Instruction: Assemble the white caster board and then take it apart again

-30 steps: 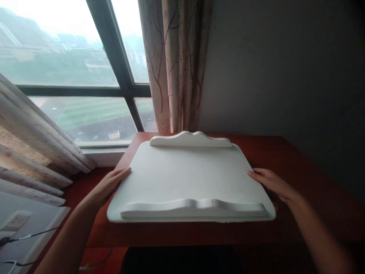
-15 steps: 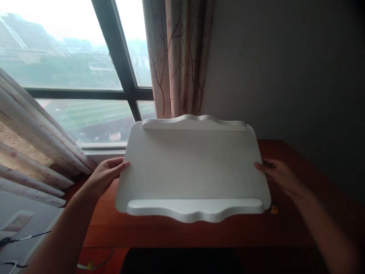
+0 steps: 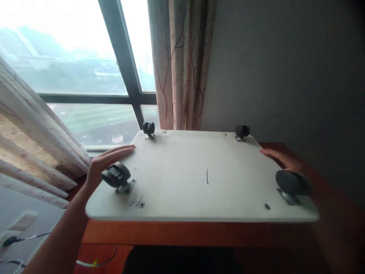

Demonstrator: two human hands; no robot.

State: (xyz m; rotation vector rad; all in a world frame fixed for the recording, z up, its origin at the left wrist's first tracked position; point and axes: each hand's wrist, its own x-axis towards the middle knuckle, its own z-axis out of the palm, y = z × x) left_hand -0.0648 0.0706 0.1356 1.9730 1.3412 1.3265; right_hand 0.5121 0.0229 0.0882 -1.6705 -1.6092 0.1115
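At the board's (image 3: 176, 175) edges, left hand (image 3: 100, 160) and right hand (image 3: 281, 158) point inward.

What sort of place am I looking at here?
Probably a room in a home, some floors up: patterned curtains hang by a large window that looks down on a green field, and a reddish-brown table stands nearby.

To my left I see a dark-framed window (image 3: 94, 72) beside a branch-patterned curtain (image 3: 178, 68). A grey wall (image 3: 285, 68) stands on my right, and low on my left a black plug (image 3: 10, 240) sits by a white socket (image 3: 25, 220).
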